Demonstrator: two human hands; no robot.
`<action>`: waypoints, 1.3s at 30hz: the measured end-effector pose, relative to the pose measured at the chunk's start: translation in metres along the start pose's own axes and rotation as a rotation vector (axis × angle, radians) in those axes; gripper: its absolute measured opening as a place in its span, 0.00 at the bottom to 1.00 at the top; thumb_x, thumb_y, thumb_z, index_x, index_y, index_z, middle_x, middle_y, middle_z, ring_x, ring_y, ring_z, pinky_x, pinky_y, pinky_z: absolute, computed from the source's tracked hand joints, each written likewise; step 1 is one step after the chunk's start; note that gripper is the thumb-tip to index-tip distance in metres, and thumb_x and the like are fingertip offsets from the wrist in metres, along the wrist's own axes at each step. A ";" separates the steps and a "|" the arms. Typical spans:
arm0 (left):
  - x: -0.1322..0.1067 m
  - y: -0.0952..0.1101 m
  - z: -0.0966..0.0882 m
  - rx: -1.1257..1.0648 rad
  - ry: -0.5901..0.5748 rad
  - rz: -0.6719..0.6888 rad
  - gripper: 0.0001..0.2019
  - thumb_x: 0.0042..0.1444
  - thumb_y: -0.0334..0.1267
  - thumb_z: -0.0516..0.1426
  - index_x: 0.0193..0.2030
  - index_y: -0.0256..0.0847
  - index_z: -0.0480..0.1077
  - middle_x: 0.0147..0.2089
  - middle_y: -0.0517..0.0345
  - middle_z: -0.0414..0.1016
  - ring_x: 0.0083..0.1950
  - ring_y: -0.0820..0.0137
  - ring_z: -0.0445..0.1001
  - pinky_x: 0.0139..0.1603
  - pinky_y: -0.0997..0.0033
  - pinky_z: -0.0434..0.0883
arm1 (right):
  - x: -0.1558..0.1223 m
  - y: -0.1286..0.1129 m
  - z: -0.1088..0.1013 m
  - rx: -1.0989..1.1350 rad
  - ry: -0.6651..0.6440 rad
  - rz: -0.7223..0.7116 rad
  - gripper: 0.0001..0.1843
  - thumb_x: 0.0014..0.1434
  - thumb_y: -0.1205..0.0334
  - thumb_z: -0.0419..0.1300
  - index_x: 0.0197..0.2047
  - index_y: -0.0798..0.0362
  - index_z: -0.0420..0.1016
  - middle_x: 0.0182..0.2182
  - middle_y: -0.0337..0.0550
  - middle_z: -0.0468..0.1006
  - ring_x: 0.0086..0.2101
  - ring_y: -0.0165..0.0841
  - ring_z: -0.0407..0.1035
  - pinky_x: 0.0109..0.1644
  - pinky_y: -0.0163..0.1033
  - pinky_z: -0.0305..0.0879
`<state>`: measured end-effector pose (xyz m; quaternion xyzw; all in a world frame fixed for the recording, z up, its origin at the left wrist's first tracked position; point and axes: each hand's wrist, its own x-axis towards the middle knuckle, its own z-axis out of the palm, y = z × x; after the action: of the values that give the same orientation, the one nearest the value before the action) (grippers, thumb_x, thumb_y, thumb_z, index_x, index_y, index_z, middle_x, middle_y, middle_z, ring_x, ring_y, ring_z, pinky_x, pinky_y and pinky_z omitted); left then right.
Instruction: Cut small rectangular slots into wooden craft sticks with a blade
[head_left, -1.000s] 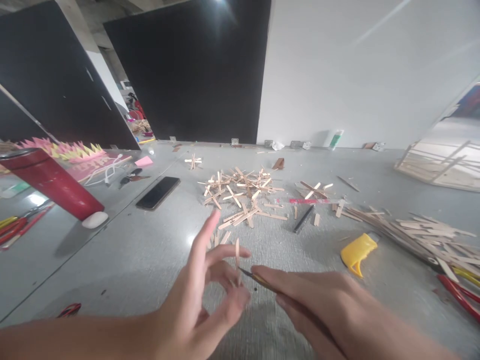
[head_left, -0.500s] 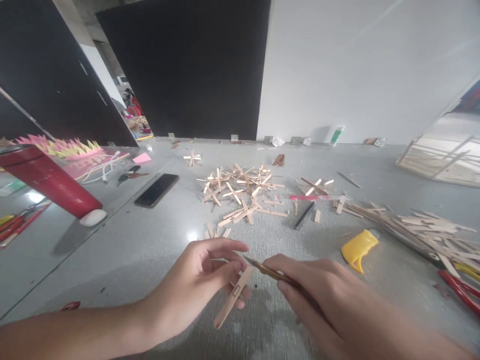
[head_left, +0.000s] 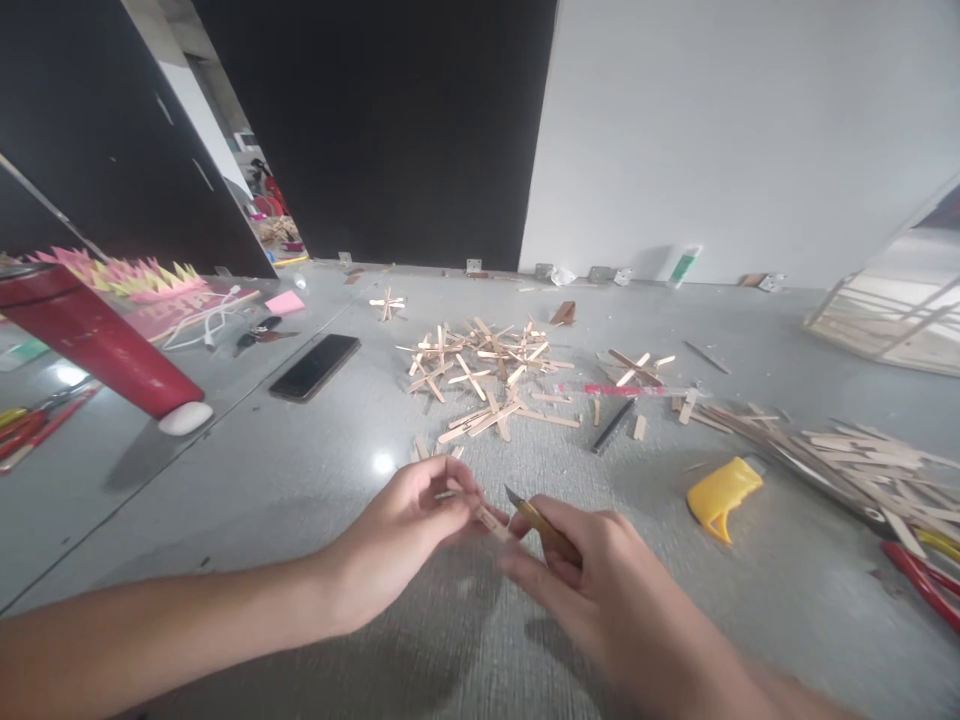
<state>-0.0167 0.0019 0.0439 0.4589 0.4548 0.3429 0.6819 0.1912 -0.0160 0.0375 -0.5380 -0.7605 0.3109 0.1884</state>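
Pinched in my left hand [head_left: 397, 525] is a wooden craft stick [head_left: 491, 523], partly hidden by the fingers. A drawn mark shows faintly on the stick. My right hand [head_left: 611, 575] closes around a craft knife [head_left: 541, 520] with a brass-coloured handle. Its pointed blade faces up and left, close above the stick; whether the two touch I cannot tell. The right thumb lies by the stick's near end. Beyond both hands lies a loose pile of craft sticks [head_left: 495, 355], several of them crossed.
Left stand a red bottle [head_left: 97, 335] and a phone [head_left: 315, 367]. To the right are a yellow-handled tool [head_left: 724, 495], a black pen [head_left: 613, 426], more sticks [head_left: 870, 455] and red-handled pliers [head_left: 922, 580]. A glue bottle [head_left: 684, 266] leans by the white panel [head_left: 735, 130].
The stick has swung from pointing toward me to pointing right, between the hands. My right hand has moved left and closer to it, and the knife blade now tilts more steeply upward.
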 end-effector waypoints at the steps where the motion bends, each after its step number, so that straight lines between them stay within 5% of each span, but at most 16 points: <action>1: 0.001 -0.001 -0.001 0.022 0.012 -0.002 0.07 0.62 0.37 0.62 0.38 0.40 0.67 0.40 0.58 0.74 0.49 0.64 0.77 0.52 0.64 0.71 | 0.000 0.001 0.002 0.021 -0.007 0.010 0.13 0.63 0.58 0.60 0.28 0.50 0.65 0.18 0.27 0.55 0.21 0.26 0.48 0.25 0.34 0.47; 7: 0.008 -0.005 -0.006 0.226 0.004 0.021 0.09 0.64 0.39 0.60 0.36 0.39 0.65 0.34 0.63 0.71 0.29 0.70 0.80 0.34 0.68 0.75 | 0.007 0.012 -0.005 0.066 -0.125 0.043 0.08 0.58 0.70 0.58 0.28 0.52 0.67 0.20 0.28 0.52 0.23 0.26 0.45 0.25 0.34 0.45; 12: 0.010 -0.007 -0.009 0.376 0.003 0.111 0.08 0.67 0.39 0.57 0.37 0.41 0.65 0.28 0.63 0.71 0.28 0.70 0.76 0.28 0.71 0.74 | 0.011 0.011 -0.014 0.184 -0.244 0.167 0.06 0.62 0.67 0.55 0.33 0.50 0.66 0.20 0.27 0.49 0.22 0.27 0.45 0.23 0.34 0.45; 18: 0.004 -0.011 -0.011 0.710 -0.129 0.095 0.04 0.68 0.35 0.54 0.42 0.43 0.70 0.32 0.63 0.72 0.30 0.72 0.71 0.30 0.72 0.67 | 0.006 0.016 -0.027 -0.149 -0.047 -0.139 0.17 0.74 0.58 0.45 0.32 0.49 0.60 0.20 0.30 0.62 0.21 0.28 0.50 0.26 0.38 0.47; 21: 0.000 -0.012 -0.016 0.911 -0.121 0.170 0.07 0.67 0.37 0.55 0.39 0.43 0.73 0.35 0.59 0.73 0.34 0.69 0.72 0.32 0.70 0.66 | -0.003 0.018 -0.035 -0.311 -0.118 -0.314 0.07 0.71 0.67 0.48 0.39 0.49 0.63 0.23 0.32 0.67 0.20 0.29 0.52 0.25 0.39 0.45; 23: -0.002 -0.012 -0.018 0.971 -0.119 0.174 0.10 0.68 0.40 0.55 0.35 0.42 0.73 0.33 0.59 0.72 0.32 0.70 0.71 0.30 0.71 0.65 | -0.009 0.017 -0.037 -0.439 -0.134 -0.431 0.12 0.61 0.76 0.52 0.41 0.49 0.66 0.27 0.35 0.70 0.22 0.30 0.58 0.26 0.39 0.47; 27: -0.003 -0.010 -0.017 0.870 -0.209 0.018 0.15 0.71 0.45 0.51 0.33 0.41 0.68 0.24 0.65 0.68 0.21 0.75 0.66 0.22 0.73 0.61 | -0.014 0.015 -0.031 -0.647 -0.056 -0.611 0.21 0.45 0.82 0.55 0.38 0.50 0.69 0.28 0.36 0.72 0.24 0.32 0.65 0.27 0.41 0.50; 31: 0.002 -0.006 -0.015 0.530 -0.373 -0.223 0.15 0.70 0.49 0.51 0.38 0.40 0.67 0.32 0.58 0.75 0.28 0.68 0.79 0.17 0.78 0.65 | -0.012 0.016 -0.017 -0.777 -0.032 -0.669 0.22 0.40 0.82 0.55 0.37 0.50 0.68 0.28 0.35 0.72 0.23 0.33 0.65 0.25 0.43 0.50; 39: 0.008 -0.001 -0.017 0.480 -0.396 -0.214 0.16 0.67 0.51 0.55 0.38 0.38 0.69 0.31 0.57 0.76 0.26 0.69 0.79 0.17 0.79 0.69 | -0.015 0.013 -0.019 -0.816 0.029 -0.708 0.25 0.39 0.79 0.58 0.43 0.54 0.73 0.28 0.35 0.75 0.24 0.32 0.69 0.25 0.42 0.57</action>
<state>-0.0297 0.0136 0.0376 0.6140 0.4269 0.0562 0.6615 0.2172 -0.0222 0.0435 -0.2828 -0.9516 -0.0999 0.0679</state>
